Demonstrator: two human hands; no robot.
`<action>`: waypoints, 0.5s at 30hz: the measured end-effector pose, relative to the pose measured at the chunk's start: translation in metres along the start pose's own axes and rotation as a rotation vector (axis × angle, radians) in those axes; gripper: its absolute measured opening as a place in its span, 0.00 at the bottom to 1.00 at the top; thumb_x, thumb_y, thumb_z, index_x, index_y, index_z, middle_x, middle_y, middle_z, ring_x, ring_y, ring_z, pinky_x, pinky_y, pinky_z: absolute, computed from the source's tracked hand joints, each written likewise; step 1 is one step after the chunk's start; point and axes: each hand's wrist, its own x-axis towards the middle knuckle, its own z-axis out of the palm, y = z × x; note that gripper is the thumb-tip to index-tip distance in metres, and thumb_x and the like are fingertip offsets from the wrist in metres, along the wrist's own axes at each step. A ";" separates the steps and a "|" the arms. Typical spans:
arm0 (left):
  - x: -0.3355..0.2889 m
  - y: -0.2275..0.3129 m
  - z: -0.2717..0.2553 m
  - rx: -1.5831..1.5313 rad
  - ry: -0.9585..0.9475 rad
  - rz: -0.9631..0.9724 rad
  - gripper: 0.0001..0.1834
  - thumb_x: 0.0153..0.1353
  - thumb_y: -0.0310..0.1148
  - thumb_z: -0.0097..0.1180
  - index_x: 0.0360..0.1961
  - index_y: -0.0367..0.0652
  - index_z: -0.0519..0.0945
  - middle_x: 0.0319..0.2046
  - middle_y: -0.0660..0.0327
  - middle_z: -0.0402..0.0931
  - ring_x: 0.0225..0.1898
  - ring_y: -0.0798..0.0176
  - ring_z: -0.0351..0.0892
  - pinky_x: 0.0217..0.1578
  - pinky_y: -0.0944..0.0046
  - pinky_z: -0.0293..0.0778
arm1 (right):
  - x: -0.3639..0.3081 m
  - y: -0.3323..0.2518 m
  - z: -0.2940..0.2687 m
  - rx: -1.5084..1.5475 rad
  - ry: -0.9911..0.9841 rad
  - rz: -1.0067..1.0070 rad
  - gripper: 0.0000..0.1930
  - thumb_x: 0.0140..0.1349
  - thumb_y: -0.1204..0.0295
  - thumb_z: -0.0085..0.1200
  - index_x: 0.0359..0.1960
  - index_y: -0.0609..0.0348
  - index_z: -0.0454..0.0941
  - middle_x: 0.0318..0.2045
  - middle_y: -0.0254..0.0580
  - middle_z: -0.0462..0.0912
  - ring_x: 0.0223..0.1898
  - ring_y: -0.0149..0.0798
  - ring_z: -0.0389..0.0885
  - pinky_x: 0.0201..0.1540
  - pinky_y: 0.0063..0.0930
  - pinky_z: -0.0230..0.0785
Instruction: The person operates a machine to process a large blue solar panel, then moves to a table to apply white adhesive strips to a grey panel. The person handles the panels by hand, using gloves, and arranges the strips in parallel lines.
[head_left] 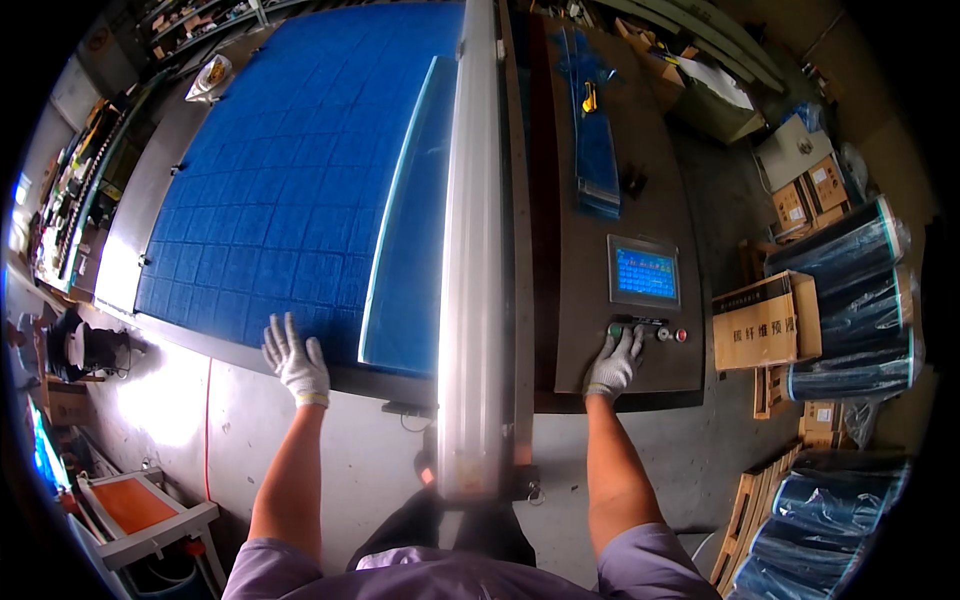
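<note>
My left hand (296,362), in a white knit glove, has its fingers spread at the near edge of the blue gridded cutting bed (270,190). It holds nothing. A translucent pale-edged sheet (405,250) lies on the bed to the right of it. My right hand (613,366), gloved alike, is on the brown machine top with fingers stretched toward the green button (614,330); the fingertips appear to touch it. Beside the button are a black marker-like stick (645,321) and a red button (681,335). Just beyond sits a lit touchscreen (644,273).
A long metal gantry beam (472,250) crosses between my arms. Farther up the brown top lie blue film strips (597,160) and a yellow utility knife (590,97). At the right are a cardboard box (757,325) and film-wrapped rolls (850,300); an orange-topped cart (135,503) stands lower left.
</note>
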 end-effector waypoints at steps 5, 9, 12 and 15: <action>-0.001 -0.026 0.019 0.200 -0.080 -0.266 0.28 0.72 0.49 0.35 0.70 0.55 0.62 0.73 0.61 0.53 0.73 0.48 0.47 0.72 0.49 0.40 | 0.000 0.001 0.002 -0.029 -0.008 -0.008 0.21 0.72 0.56 0.41 0.58 0.53 0.73 0.67 0.46 0.65 0.61 0.61 0.68 0.61 0.49 0.64; 0.003 -0.009 0.022 0.218 -0.087 -0.390 0.27 0.72 0.49 0.36 0.70 0.58 0.63 0.73 0.64 0.53 0.73 0.49 0.48 0.72 0.51 0.42 | 0.000 0.006 0.003 -0.063 -0.024 -0.021 0.21 0.72 0.56 0.41 0.59 0.52 0.73 0.67 0.45 0.65 0.61 0.61 0.68 0.61 0.50 0.65; 0.004 -0.004 0.018 0.210 -0.079 -0.416 0.27 0.72 0.49 0.36 0.70 0.58 0.63 0.73 0.64 0.54 0.73 0.49 0.48 0.71 0.53 0.45 | 0.000 0.004 0.001 -0.053 -0.037 -0.023 0.20 0.68 0.61 0.48 0.58 0.56 0.73 0.66 0.49 0.65 0.61 0.61 0.68 0.61 0.50 0.64; 0.005 -0.004 0.018 0.198 -0.079 -0.433 0.27 0.72 0.49 0.37 0.69 0.58 0.64 0.72 0.64 0.54 0.73 0.48 0.49 0.71 0.54 0.48 | 0.001 -0.002 -0.003 -0.044 -0.036 -0.019 0.20 0.66 0.63 0.51 0.57 0.57 0.73 0.66 0.51 0.66 0.61 0.61 0.68 0.61 0.49 0.64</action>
